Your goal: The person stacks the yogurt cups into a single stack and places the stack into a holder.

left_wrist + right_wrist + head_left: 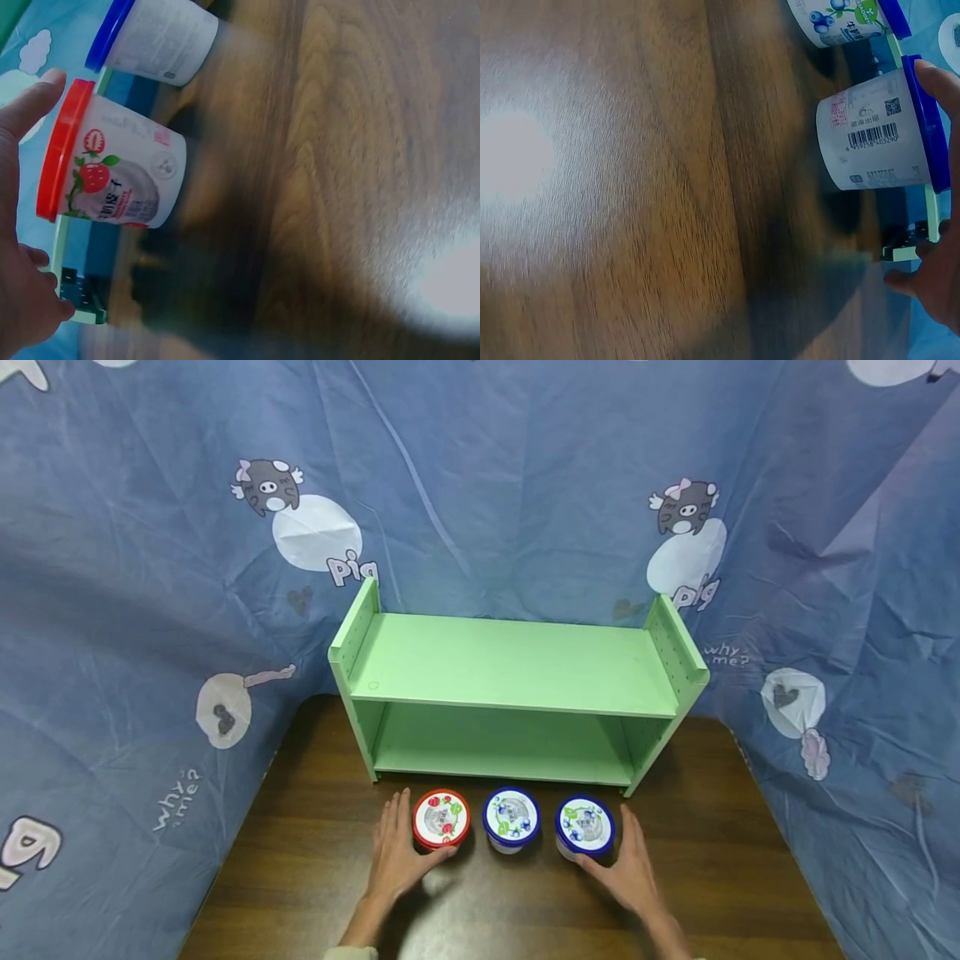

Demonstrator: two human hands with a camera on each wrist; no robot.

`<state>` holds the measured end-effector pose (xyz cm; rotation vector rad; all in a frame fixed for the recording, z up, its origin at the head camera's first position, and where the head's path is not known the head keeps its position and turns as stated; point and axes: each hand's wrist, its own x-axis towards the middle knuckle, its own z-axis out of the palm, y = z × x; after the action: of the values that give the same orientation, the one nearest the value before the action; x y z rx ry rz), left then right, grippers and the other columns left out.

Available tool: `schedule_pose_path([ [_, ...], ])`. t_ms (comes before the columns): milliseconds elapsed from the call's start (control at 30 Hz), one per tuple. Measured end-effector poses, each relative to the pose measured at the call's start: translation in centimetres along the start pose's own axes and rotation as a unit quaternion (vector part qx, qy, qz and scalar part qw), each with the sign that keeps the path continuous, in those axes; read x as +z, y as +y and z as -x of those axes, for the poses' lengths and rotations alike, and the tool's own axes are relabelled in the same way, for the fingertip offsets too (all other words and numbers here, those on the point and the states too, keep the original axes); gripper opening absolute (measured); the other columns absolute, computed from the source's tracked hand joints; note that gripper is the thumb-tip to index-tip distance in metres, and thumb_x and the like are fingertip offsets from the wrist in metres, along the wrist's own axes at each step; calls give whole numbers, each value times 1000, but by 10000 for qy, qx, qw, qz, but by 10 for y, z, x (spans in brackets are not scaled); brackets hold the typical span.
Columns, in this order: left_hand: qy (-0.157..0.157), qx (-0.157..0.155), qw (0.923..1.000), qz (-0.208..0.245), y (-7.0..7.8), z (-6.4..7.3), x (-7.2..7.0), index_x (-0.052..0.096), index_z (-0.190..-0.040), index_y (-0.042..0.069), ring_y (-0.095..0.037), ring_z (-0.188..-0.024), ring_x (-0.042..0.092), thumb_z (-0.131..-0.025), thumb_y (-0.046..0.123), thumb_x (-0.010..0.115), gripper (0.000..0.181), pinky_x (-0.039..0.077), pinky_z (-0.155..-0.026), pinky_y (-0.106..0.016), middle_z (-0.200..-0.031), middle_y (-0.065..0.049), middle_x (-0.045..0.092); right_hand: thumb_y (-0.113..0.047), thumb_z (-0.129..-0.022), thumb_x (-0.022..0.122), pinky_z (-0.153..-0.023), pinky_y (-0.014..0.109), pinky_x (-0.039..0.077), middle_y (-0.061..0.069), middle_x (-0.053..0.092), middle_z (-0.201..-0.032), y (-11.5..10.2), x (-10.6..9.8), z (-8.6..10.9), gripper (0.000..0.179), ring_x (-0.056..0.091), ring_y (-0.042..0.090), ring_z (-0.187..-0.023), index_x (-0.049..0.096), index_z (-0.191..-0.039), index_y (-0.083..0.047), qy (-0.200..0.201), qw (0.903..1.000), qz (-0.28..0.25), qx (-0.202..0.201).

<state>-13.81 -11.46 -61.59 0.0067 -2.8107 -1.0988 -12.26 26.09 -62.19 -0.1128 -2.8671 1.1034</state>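
Three yogurt tubs stand in a row on the wooden table. At the left is a strawberry tub (441,818) with a red lid; its printed side (120,169) faces the left wrist view. My left hand (397,853) spreads around it, thumb at the lid's front rim and fingers along its left side. A blueberry tub (512,815) with a blue lid stands in the middle, away from both hands. The right-hand blueberry tub (585,825) shows its barcode side (874,135) in the right wrist view. My right hand (630,868) spreads beside it, thumb at its lid.
A light green two-tier shelf (510,664) stands just behind the tubs, with raised side panels. The brown table (510,910) extends in front and to both sides. Blue cloth (510,485) printed with pigs hangs behind and around the table.
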Motion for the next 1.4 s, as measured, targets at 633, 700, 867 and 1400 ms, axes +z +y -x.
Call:
schedule_pose_path([
  [633, -16, -486, 9938, 1004, -8, 0, 24, 24, -157, 2, -48, -145, 33, -63, 44, 91, 123, 32, -114, -68, -157, -28, 35, -43, -69, 88, -114, 67, 32, 31, 26, -160, -1, 19, -6, 125, 33, 52, -143, 13, -157, 3, 50, 9982, -485, 356],
  [700, -94, -575, 9926, 1066, -8, 1, 25, 23, -157, 3, -48, -145, 34, -65, 44, 91, 122, 34, -113, -67, -156, -29, 35, -42, -68, 89, -113, 68, 33, 31, 29, -158, -1, 20, -5, 124, 36, 52, -142, 15, -157, 3, 73, 9976, -569, 381],
  [867, -80, -654, 9903, 1227, -8, 2, 29, 23, -157, 4, -47, -144, 37, -66, 43, 91, 120, 36, -112, -66, -156, -29, 36, -38, -66, 91, -109, 68, 37, 32, 39, -152, -1, 25, -3, 122, 44, 52, -136, 18, -157, 0, 226, 9961, -743, 412],
  [1400, 684, -394, 9757, 2045, -13, 5, 48, 31, -153, 3, -42, -131, 54, -63, 28, 94, 113, 43, -108, -58, -146, -25, 53, -35, -69, 90, -107, 64, 39, 31, 47, -147, -3, 31, -3, 114, 50, 49, -132, 23, -156, -7, 379, 9896, -1112, 832],
])
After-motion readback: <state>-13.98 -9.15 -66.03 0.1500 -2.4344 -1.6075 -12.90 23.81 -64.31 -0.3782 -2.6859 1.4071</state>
